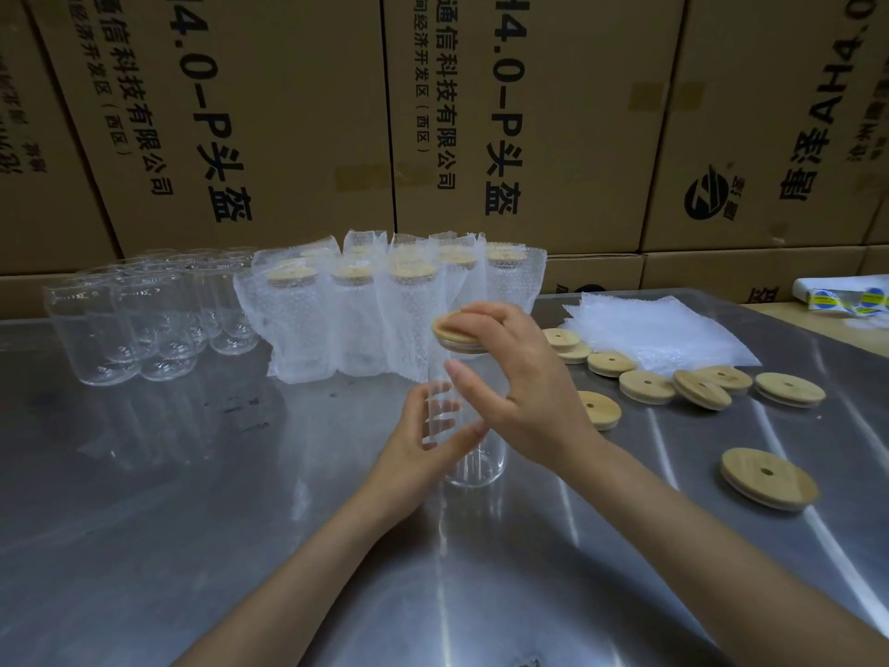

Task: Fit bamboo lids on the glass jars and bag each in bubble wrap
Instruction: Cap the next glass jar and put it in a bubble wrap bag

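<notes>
A clear glass jar (474, 462) stands upright on the steel table (192, 474) in the middle of the head view. My left hand (423, 435) wraps its fingers round the jar's side. My right hand (519, 377) grips a round bamboo lid (454, 329) and holds it on the jar's mouth. Several loose bamboo lids (647, 386) lie to the right, one of them (768, 478) nearer to me. Behind the jar stand several lidded jars in bubble wrap bags (365, 310).
Several bare glass jars (139, 320) are grouped at the back left. A stack of flat bubble wrap bags (659, 334) lies at the back right, with a roll of stickers (842, 300) beyond it. Cardboard cartons (288, 113) wall off the table's far side.
</notes>
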Demonstrator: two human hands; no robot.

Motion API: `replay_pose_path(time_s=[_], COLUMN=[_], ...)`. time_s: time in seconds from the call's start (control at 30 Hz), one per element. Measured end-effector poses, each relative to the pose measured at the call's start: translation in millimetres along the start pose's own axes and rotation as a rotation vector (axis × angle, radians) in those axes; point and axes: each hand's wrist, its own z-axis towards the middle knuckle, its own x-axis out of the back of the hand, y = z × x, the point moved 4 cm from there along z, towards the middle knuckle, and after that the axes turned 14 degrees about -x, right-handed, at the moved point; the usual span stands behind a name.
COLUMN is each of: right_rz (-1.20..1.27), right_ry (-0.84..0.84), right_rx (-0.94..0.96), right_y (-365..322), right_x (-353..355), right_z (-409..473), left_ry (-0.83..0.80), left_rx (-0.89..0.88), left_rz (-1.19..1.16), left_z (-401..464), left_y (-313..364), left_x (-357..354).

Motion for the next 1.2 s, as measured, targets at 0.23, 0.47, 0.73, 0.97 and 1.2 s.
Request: replay_pose_path(time_s=[0.23,0.47,0.73,0.97,1.2], right_rz=[-0.110,-0.544,-0.638,-0.722,-0.624], right_ry=[0.117,0.218,0.097,0.069,0.227], right_rx=[-0.483,-0.799,-1.102,-1.155,-1.142], right_y=[111.8,187.1,217.8,224.5,221.0], right_x=[3.1,25.9,30.7,31.1,38.7], right_z=[-5.0,11.5,16.5,17.2,14.7], left_ry=[0.004,0.003,-0.012,-0.008,-0.017], left_rx=[0.013,0.004,0.000,-0.006,-0.002], left_rz=[-0.006,-0.020,-0.002,-0.001,-0.004], left_z=[0.5,3.0,5.5,5.5,6.1], left_y=[-6.2,-9.2,-14.9,-14.5,-14.3], left_x=[1.3,1.6,1.4,1.5,1.3])
